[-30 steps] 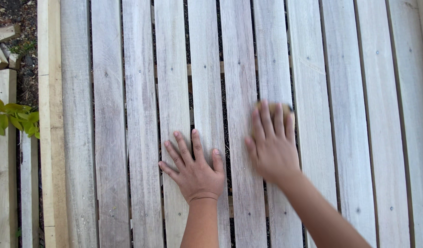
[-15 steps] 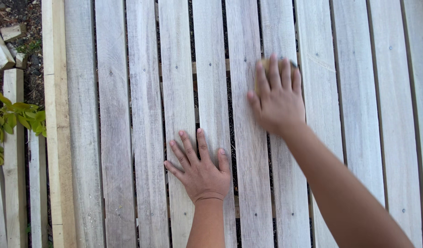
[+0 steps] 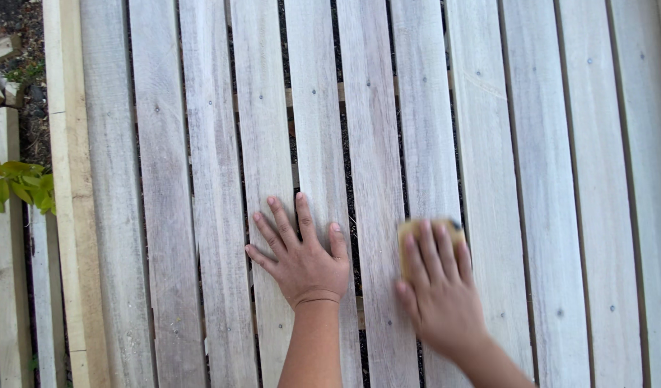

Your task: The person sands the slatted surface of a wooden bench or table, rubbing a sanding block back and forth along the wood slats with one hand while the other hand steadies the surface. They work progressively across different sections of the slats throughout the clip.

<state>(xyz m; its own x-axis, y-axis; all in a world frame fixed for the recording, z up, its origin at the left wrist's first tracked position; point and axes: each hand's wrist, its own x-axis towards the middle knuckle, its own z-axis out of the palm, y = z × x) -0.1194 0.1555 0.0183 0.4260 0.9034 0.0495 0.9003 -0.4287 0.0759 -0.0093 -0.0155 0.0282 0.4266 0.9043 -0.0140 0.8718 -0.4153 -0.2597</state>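
Fingers [image 3: 281, 228] of my left hand [image 3: 301, 262] lie spread apart and flat on pale wooden slats [image 3: 373, 108], palm down, holding nothing. My right hand [image 3: 438, 294], blurred, presses a small tan sanding block [image 3: 416, 231] against the slat just beside it, the fingers lying together over the block's top and only its upper edge and corners showing. The two hands are near each other, with one narrow dark gap between boards running between them.

Slats stretch open and unobstructed above both hands and off to the right, with nail heads dotting them in rows. At the left edge a lighter, thicker rail [image 3: 64, 179] borders the slatted surface. Beyond it sit loose wood offcuts [image 3: 0, 72] on dark soil, and a green leafy sprig [image 3: 18, 185] pokes in beside another plank. Daylight falls evenly on the weathered grey grain.
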